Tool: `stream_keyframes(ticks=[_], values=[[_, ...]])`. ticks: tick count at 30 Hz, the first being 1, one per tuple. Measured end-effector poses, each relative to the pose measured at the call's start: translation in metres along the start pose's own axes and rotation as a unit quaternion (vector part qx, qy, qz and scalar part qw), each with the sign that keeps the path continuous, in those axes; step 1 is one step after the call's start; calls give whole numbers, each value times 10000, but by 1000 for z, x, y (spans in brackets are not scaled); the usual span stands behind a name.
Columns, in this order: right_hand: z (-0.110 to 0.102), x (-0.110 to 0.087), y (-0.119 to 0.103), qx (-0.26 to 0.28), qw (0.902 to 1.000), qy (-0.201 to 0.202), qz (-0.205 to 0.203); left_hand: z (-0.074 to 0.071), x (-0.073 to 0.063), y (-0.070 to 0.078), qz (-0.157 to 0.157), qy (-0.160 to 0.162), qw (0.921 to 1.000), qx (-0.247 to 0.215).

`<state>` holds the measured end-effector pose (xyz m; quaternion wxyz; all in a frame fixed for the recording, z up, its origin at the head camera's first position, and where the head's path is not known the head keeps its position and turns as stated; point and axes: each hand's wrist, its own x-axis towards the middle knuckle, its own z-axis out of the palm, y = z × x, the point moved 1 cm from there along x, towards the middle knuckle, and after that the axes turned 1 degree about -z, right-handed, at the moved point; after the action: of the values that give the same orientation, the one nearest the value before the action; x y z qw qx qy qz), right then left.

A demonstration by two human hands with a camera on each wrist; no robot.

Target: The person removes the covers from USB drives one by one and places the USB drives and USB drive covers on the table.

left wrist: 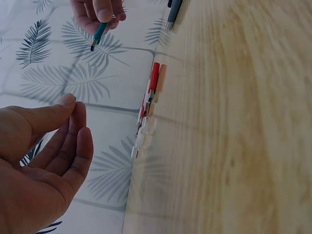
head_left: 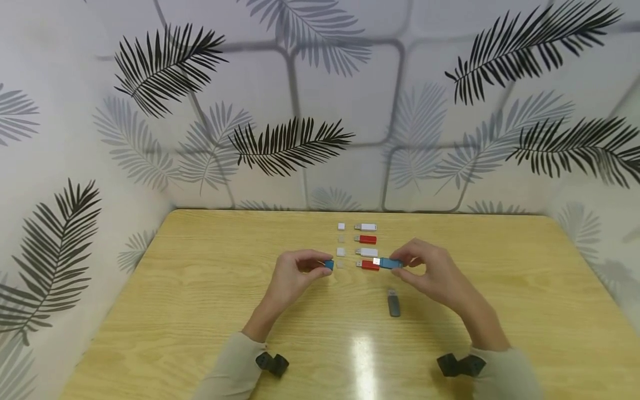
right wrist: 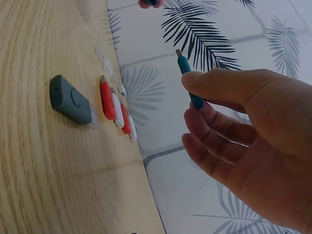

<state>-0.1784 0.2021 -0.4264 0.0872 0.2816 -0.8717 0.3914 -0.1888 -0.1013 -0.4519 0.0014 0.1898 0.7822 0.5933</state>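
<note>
Now the right hand [head_left: 430, 272] is pinching the blue stick [head_left: 389, 263], plug pointing left toward the blue cap [head_left: 328, 265] the left hand [head_left: 295, 275] is pinching.

Bright, even light from overhead. One white glare streak on the desk [head_left: 365, 355] near its front edge, in the head view. Shadows soft and faint; a small one under the grey USB stick [head_left: 394, 304]. Head view bends wide: the leaf-print wall [head_left: 320, 111] bows and curves at the edges. Small items in the far rows lack detail. Wrist views tilted, wood grain smeared and soft up close. Hands [right wrist: 253, 141] fairly sharp, colours slightly washed.
</note>
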Motion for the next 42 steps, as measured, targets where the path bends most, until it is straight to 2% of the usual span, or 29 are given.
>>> stream_keyframes(ticks=[7,12,17,24,29,42], values=[[9,0,9,166,9994,-158,257,4,0,-7,-242,-136,9992,-302],[13,0,12,127,9990,-162,389,5,2,-10,-223,-270,9984,-436],[18,-1,15,117,9980,-223,578,6,2,-12,-230,-267,9991,-246],[23,-1,17,163,9978,-281,581,9,2,-16,-601,-275,9978,-74],[26,-1,18,150,9968,-366,692,10,4,-17,-638,-346,9968,327],[40,0,22,200,9947,-540,851,20,12,-19,-722,-516,9921,886]])
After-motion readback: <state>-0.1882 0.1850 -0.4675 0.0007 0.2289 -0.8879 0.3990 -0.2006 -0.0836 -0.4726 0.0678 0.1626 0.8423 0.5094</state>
